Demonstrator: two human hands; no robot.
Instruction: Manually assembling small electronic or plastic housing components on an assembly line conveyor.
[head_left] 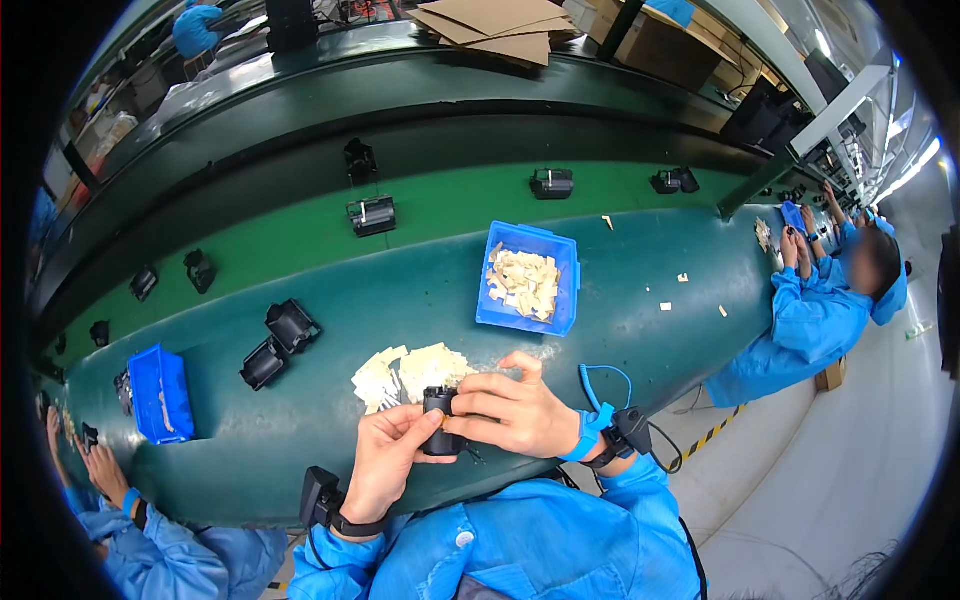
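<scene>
Low in the middle of the head view, my left hand [385, 455] grips a small black plastic housing [440, 438] between thumb and fingers. My right hand [515, 412] is closed on the same housing from the right, its fingertips against the front. A small yellowish spot shows at those fingertips; what it is I cannot make out. Just beyond the hands lie cream-coloured paper-like pieces [432, 366] in a loose pile. Farther back stands a blue bin [568, 285] holding many small cream pieces.
Two black housings [292, 325] lie left of the pile, near another blue bin [163, 395]. More black parts [372, 215] sit on the green strip [460, 200] behind. Co-workers sit at right [810, 320] and lower left [165, 550]. A blue coiled cord [608, 370] runs by my right wrist.
</scene>
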